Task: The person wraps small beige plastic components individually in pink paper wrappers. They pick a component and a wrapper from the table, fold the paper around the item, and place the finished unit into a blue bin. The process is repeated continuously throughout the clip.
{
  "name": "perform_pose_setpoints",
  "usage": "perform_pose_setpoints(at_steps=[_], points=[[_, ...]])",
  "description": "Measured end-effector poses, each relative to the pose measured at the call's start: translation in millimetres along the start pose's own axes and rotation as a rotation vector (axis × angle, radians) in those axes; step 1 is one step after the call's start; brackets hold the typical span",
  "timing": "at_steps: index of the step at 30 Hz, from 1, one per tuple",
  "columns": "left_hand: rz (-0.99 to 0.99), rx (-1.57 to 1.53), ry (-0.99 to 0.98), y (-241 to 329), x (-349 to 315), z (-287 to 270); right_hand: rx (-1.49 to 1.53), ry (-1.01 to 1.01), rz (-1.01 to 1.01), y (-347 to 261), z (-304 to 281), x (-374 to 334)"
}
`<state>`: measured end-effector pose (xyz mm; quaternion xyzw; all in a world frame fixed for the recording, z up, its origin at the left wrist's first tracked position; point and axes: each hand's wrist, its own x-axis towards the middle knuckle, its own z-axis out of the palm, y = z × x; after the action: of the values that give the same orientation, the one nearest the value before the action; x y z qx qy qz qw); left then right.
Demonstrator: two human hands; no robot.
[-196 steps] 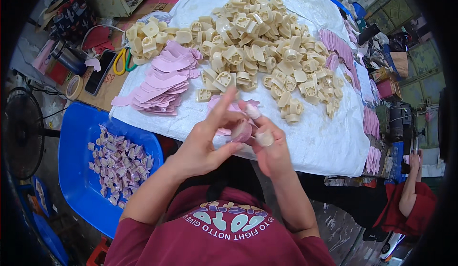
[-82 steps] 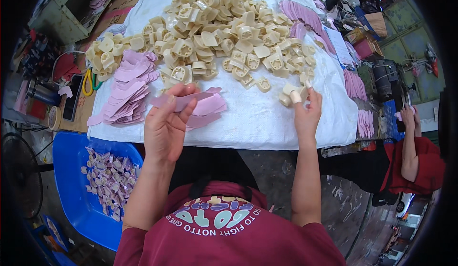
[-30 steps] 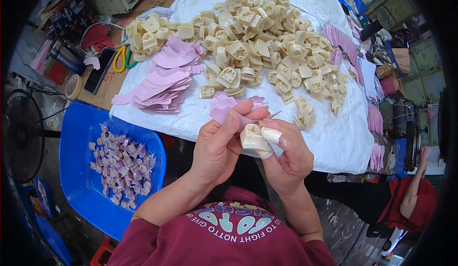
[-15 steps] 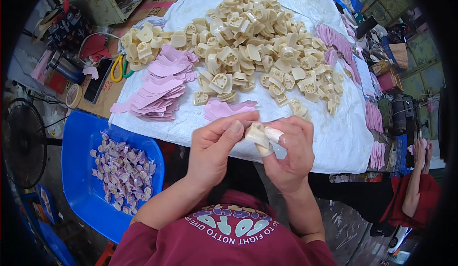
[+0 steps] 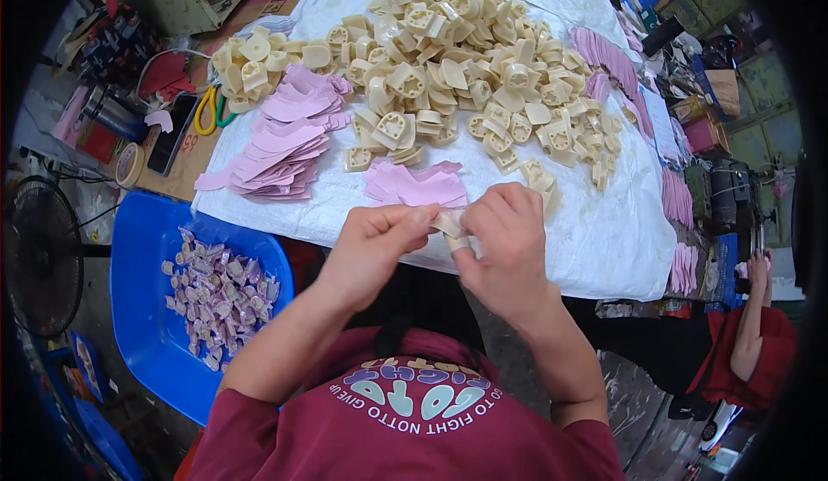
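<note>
Between my hands, just off the table's near edge, is a small cream plastic shoe heel (image 5: 448, 223). My left hand (image 5: 366, 244) is closed, thumb and fingertips pinching its left side. From the other side my right hand (image 5: 504, 244) grips it with bent fingers, which partly hide it. A light band wraps my right thumb. Whether a pink cover piece lies on the heel, I cannot make out. Just beyond my hands are some pink cover pieces (image 5: 414, 184). Farther back rises a large heap of cream heels (image 5: 448, 71). A fanned stack of pink covers (image 5: 280, 149) lies left of it.
A white sheet (image 5: 595, 248) covers the table. At lower left, a blue tub (image 5: 142, 309) holds many pink-covered heels (image 5: 220, 296). Yellow-handled scissors (image 5: 205, 110), a phone (image 5: 172, 134) and a tape roll (image 5: 129, 165) lie at left. Another person in red (image 5: 755, 352) works at far right.
My hands have shifted slightly left with the heel. My right hand has turned so its back faces up, with its fingers curled over the heel.
</note>
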<state>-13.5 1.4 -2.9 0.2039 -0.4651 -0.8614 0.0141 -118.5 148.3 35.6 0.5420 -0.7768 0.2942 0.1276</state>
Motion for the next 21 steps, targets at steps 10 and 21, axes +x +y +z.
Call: perform_pose_setpoints(at_steps=[10, 21], points=[[0.059, 0.373, -0.342, 30, 20, -18, 0.173, 0.043, -0.071, 4, 9, -9], [0.194, -0.023, -0.288, 8, 11, -14, 1.122, 0.049, 0.779, -6, 18, -26]])
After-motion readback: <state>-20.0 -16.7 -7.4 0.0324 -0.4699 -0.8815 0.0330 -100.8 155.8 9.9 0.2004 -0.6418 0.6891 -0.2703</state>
